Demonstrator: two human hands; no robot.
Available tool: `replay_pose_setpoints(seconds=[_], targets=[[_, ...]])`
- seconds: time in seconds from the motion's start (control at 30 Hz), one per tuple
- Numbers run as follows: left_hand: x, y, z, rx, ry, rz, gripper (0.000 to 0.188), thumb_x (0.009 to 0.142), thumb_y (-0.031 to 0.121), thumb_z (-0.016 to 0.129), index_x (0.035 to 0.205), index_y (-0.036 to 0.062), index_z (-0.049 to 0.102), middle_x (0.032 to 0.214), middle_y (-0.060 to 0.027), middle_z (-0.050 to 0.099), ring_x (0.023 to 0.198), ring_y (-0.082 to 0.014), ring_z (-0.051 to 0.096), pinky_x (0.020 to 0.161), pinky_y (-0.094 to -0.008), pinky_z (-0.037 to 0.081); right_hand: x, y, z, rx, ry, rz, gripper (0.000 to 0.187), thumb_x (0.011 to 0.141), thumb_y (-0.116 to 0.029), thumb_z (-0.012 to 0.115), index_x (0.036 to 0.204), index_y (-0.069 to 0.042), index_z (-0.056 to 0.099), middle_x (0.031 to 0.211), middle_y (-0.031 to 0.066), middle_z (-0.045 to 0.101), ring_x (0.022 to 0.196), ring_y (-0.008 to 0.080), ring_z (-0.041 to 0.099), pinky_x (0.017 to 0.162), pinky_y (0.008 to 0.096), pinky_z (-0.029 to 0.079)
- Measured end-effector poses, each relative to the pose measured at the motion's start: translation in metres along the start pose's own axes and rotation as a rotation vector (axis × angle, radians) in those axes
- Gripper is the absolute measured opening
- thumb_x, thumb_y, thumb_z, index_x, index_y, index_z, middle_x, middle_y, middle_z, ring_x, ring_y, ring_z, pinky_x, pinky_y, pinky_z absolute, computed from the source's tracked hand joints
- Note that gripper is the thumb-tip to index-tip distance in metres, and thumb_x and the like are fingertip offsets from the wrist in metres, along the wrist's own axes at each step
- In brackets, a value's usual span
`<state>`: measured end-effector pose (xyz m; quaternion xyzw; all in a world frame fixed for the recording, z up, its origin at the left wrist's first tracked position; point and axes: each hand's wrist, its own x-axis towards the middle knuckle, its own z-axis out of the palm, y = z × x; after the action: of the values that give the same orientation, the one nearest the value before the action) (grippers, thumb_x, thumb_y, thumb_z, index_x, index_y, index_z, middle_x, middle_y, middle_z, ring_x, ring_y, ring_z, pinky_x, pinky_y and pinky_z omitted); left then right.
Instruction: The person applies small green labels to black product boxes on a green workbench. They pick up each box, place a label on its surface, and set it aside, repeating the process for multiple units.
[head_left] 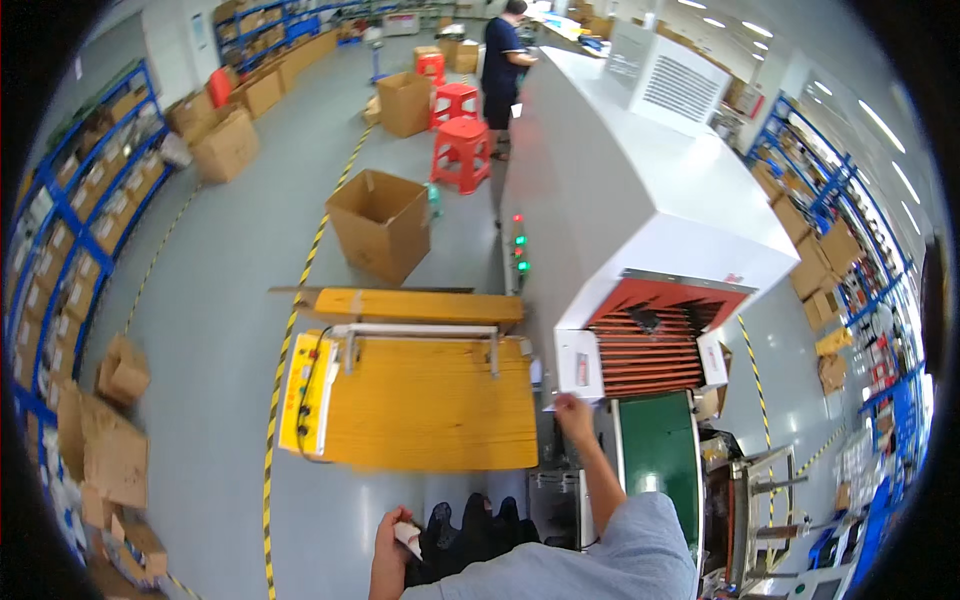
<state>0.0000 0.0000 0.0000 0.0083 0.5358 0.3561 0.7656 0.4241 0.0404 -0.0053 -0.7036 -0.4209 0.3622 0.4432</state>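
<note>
My right hand (572, 413) reaches up to the white panel (578, 364) at the mouth of a big white machine (640, 190) and pinches the lower edge of a white sheet there. My left hand (392, 538) hangs low by my body, closed on a small white folded piece (408, 537). A wooden table top (430, 400) lies between the two hands, with a yellow power strip (305, 392) along its left edge. Below the machine's red slatted opening (650, 345) runs a green conveyor belt (660, 445).
An open cardboard box (380, 225) stands on the grey floor past the table, with red plastic stools (462, 150) behind it. Another person (503, 60) stands at the machine's far end. Blue shelving (70, 230) with boxes lines the left wall, and loose cartons lie at lower left.
</note>
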Motion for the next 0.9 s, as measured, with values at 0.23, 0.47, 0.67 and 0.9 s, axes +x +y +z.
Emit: replay_pose_setpoints(seconds=[0.23, 0.47, 0.67, 0.9], targets=[[-0.033, 0.133, -0.005, -0.166, 0.266, 0.535, 0.02, 0.084, 0.022, 0.054, 0.09, 0.0036, 0.057, 0.079, -0.0077, 0.058, 0.068, -0.016, 0.051, 0.061, -0.0296, 0.042, -0.085, -0.185, 0.26, 0.279, -1.01, 0.131, 0.03, 0.085, -0.018, 0.059, 0.109, 0.0, 0.055, 0.094, 0.0041, 0.06, 0.085, 0.0105, 0.056, 0.073, 0.0256, 0.046], [-0.097, 0.285, -0.107, -0.121, 0.43, 0.988, 0.026, 0.091, 0.023, 0.041, 0.091, 0.0015, 0.055, 0.079, -0.0083, 0.057, 0.072, -0.0117, 0.049, 0.061, -0.0241, 0.039, -0.133, -0.296, 0.461, 0.333, -1.189, -0.008, 0.028, 0.085, -0.013, 0.06, 0.109, 0.001, 0.056, 0.093, 0.0026, 0.061, 0.083, 0.0087, 0.055, 0.075, 0.0233, 0.045], [-0.11, 0.394, -0.187, -0.149, 0.162, 0.724, 0.035, 0.09, 0.02, 0.044, 0.122, 0.0048, 0.041, 0.103, -0.0082, 0.054, 0.094, -0.014, 0.051, 0.077, -0.0244, 0.041, -0.097, -0.355, 0.59, 0.5, -1.063, 0.267, 0.025, 0.085, -0.009, 0.056, 0.107, 0.004, 0.057, 0.098, 0.0057, 0.062, 0.087, 0.0108, 0.057, 0.08, 0.0243, 0.044], [-0.037, 0.515, -0.233, 0.184, 0.038, 0.812, 0.05, 0.078, -0.006, 0.058, 0.126, -0.0016, 0.042, 0.114, -0.0087, 0.053, 0.107, -0.0161, 0.049, 0.09, -0.0285, 0.042, -0.009, -0.378, 0.721, 0.552, -1.011, 0.371, 0.031, 0.085, -0.013, 0.058, 0.112, 0.003, 0.053, 0.096, 0.006, 0.061, 0.087, 0.0116, 0.056, 0.078, 0.0248, 0.045]])
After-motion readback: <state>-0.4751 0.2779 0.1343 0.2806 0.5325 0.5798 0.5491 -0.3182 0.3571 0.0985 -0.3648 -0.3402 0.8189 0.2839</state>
